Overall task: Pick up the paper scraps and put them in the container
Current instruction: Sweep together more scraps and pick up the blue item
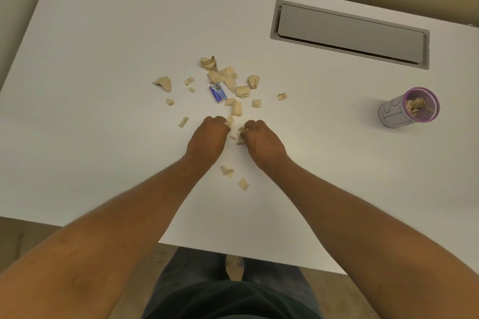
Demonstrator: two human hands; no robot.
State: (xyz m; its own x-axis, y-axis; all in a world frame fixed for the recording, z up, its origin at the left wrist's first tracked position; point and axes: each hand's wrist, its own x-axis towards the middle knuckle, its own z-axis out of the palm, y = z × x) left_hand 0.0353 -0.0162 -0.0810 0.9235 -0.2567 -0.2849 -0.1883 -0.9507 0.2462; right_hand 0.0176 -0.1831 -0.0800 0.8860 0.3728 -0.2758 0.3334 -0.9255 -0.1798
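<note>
Several tan paper scraps [228, 77] lie scattered over the middle of the white table [103, 59]. My left hand [207, 137] and my right hand [259, 137] rest side by side just below the pile, both curled with fingers closed around scraps. Small tan pieces poke out between the two fists. Two more scraps [228, 171] lie between my forearms. The container [407, 110], a grey cup with a purple rim, stands at the right with scraps inside it, well away from both hands.
A small blue box [217, 93] sits among the scraps. A grey rectangular cable hatch [350, 33] is set into the table at the back right. The table's near edge runs just above my lap.
</note>
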